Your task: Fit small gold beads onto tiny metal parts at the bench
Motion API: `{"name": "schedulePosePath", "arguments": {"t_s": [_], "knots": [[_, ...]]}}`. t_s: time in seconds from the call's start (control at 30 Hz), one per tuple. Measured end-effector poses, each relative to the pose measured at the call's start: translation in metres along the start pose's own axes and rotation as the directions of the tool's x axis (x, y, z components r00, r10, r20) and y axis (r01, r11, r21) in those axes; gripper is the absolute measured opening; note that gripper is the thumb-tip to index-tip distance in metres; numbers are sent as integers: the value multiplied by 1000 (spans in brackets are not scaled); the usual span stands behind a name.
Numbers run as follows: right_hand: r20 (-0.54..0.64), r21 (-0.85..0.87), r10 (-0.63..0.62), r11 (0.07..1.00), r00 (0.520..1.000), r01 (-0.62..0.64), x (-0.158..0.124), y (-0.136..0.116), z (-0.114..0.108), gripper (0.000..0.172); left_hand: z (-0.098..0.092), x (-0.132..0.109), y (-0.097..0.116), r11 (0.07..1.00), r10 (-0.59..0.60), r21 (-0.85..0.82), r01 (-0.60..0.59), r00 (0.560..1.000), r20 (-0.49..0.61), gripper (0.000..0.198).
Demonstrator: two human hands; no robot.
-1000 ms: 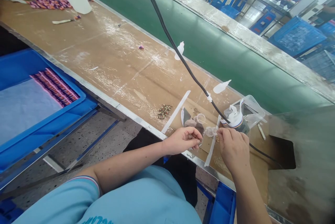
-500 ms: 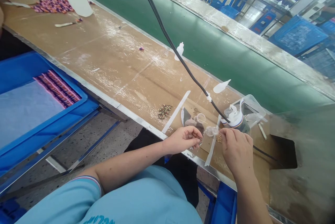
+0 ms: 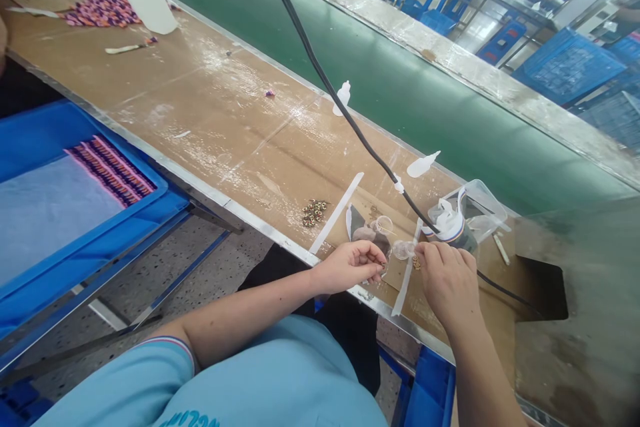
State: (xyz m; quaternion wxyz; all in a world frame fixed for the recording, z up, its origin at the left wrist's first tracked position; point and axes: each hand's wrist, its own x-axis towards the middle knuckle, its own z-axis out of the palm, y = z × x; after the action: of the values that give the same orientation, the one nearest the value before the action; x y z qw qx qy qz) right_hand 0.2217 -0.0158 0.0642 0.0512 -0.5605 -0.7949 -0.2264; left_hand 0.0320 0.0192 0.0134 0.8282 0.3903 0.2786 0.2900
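The left hand [image 3: 347, 268] curls shut on something too small to make out, while the right hand [image 3: 447, 284] pinches a light, flimsy clear plastic loop [image 3: 403, 250], best held by its edge.

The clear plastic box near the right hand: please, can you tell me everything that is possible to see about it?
The clear plastic box is a thin, transparent, roughly rectangular container with rounded corners. It sits on the brown work table, just beyond the right hand, which does not appear to touch it. White plastic or paper pieces bunch at its near corner, beside a dark round item with a striped band; whether these lie inside is hard to tell. A black cable runs close to that corner.
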Motion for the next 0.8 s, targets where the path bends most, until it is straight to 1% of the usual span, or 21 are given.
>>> {"name": "schedulePosePath", "arguments": {"t_s": [0.17, 0.27, 0.37, 0.43, 0.5, 0.63, 0.8], "knots": [[-27, 42, 33, 999, 999, -32, -2, 1, 0, 23, 0, 0, 2, 1000, -7, -25, 7, 1000, 0, 25], [-59, 157, 115, 982, 992, -105, -5, -1, -1, 22, -2, 1, 3, 997, -29, -72, 30, 999, 13, 31], [-60, 354, 223, 916, 973, -188, -10, -10, -1, 19, -5, 2, 4, 987, -62, -145, 67, 997, 37, 39], [-51, 475, 293, 848, 955, -235, -12, -21, -2, 16, -7, 1, 5, 977, -90, -191, 98, 995, 50, 43], [-26, 561, 344, 782, 938, -271, -13, -34, -3, 13, -9, 0, 7, 967, -112, -224, 123, 992, 61, 44], [18, 662, 356, 696, 934, -278, -11, -54, -3, 13, -8, -2, 12, 957, -125, -250, 144, 988, 90, 42], [26, 706, 361, 654, 932, -272, -9, -59, -2, 14, -8, -2, 12, 957, -138, -246, 156, 986, 90, 41]]}}
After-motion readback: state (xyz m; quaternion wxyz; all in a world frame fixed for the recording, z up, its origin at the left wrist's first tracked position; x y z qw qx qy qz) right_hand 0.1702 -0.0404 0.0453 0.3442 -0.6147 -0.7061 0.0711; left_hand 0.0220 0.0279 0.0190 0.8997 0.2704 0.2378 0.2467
